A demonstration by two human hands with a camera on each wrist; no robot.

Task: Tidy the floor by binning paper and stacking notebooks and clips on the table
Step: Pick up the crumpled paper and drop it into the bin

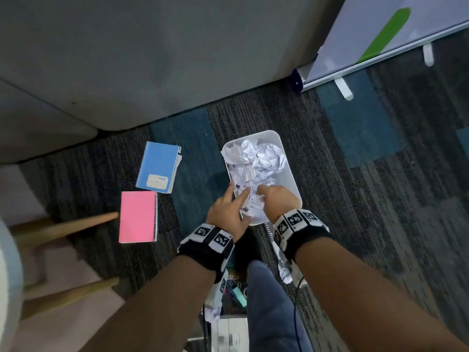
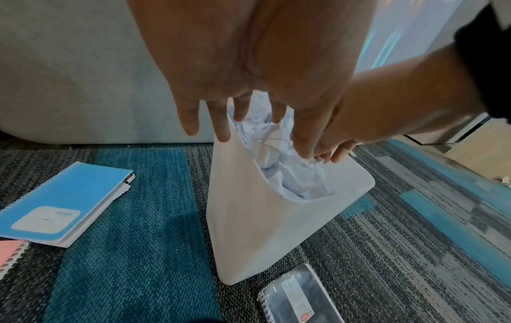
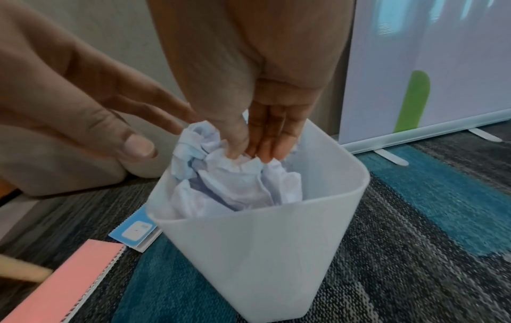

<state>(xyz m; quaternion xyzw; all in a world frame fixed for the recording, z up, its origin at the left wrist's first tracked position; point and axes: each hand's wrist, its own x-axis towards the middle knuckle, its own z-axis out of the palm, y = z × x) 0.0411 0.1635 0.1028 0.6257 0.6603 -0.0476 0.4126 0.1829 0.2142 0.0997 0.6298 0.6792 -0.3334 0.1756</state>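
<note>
Crumpled paper (image 3: 235, 181) sits in white bin (image 1: 289, 171), light, springy. Your R hand (image 1: 276, 199) fingers straight, pressing wad down; L hand (image 1: 228, 209) fingers splayed at rim, gripping nothing. Suggest pressing wad centre.

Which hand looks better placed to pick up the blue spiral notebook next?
Probably the left hand: its fingers are straight, hovering at the white plastic bin's left rim, on the side where the blue spiral notebook lies. The right hand is pressing crumpled white paper into the bin.
</note>
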